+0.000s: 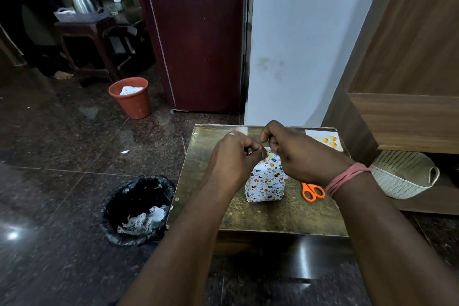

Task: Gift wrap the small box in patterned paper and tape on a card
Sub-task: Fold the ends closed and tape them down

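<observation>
The small box (265, 181) stands on the low wooden table (273, 218), wrapped in white paper printed with coloured eggs and hearts. My left hand (233, 154) and my right hand (293, 154) meet just above its top, fingers curled. Their fingertips pinch a small pale strip (267, 149), apparently tape, which is mostly hidden by the fingers. A white card with yellow figures (325, 140) lies at the table's far right corner. My right hand covers the box's upper right part.
Orange-handled scissors (313, 191) lie right of the box. A black-lined bin (139, 208) with paper scraps stands left of the table, an orange bucket (130, 97) farther back. A white basket (402, 176) sits on a shelf at right, and a maroon fridge (198, 32) stands behind.
</observation>
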